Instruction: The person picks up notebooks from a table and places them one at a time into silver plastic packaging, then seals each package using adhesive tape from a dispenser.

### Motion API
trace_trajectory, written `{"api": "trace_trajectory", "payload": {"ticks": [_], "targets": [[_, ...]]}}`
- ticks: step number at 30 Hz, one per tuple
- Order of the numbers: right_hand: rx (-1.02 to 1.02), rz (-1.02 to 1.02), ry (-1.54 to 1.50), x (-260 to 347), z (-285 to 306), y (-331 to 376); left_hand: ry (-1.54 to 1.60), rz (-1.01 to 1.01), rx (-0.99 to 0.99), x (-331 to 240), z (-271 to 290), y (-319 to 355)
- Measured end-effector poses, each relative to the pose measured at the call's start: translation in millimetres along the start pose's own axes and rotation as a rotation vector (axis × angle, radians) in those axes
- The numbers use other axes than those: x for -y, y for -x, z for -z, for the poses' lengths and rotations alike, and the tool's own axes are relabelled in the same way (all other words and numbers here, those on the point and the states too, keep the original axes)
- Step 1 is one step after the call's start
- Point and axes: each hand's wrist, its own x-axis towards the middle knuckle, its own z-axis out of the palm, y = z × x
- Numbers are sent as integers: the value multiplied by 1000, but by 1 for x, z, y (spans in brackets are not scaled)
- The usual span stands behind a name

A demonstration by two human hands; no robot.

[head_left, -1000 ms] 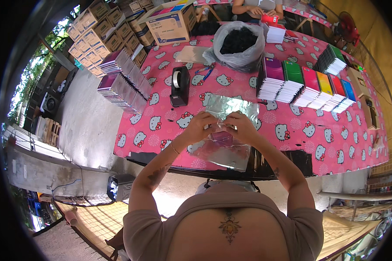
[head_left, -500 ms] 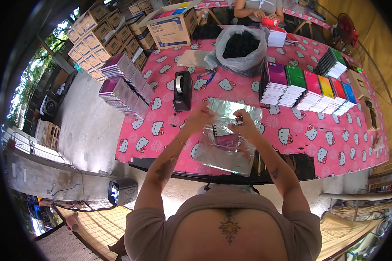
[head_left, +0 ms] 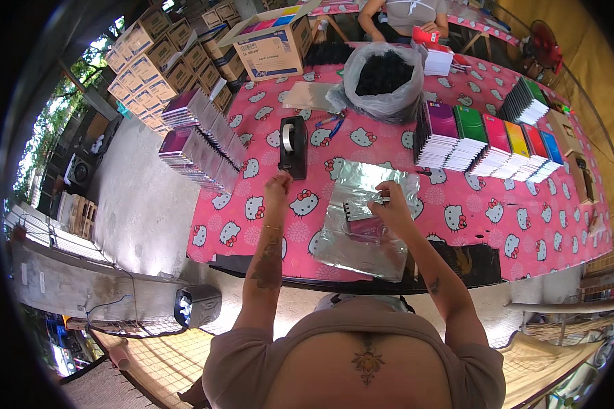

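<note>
The silver wrapping sheet (head_left: 361, 225) lies in the lower middle of the frame on the pink patterned counter (head_left: 512, 225), near its front edge, with a small dark-and-magenta notebook (head_left: 363, 219) lying on it. The right hand (head_left: 391, 203) rests at the notebook's upper right, its grip closed on what looks like a fold of the sheet there. The left hand (head_left: 278, 185) is raised just below the black tape dispenser (head_left: 293, 144), fingers pinched together; whether a strip of tape is between them is too small to tell. Further out, a row of coloured notebook stacks (head_left: 488, 140) stands at upper right, a grey bag of dark items (head_left: 383, 80) at the top, and foil-wrapped stacks (head_left: 201, 140) at left. The sheet looks light and springy, so with only one hand on it the fold may spring open and the notebook slide askew.
</note>
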Motion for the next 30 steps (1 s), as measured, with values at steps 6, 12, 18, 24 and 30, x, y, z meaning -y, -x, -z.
{"api": "trace_trajectory", "payload": {"ticks": [6,12,18,24,30], "targets": [[-48,131,123,-7,2,7,-1482,-428,-100,-60,-21,7],[-84,125,75,2,-4,9,-937,-558,1198,-155,-137,87],[-25,75,-8,0,2,10,-1197,-358,1607,-112,-190,48],[-15,69,-97,-2,-3,8,-801,-187,1580,-35,-140,30],[-179,-109,-546,13,-6,32,-1278,-1200,672,-66,-150,152]]}}
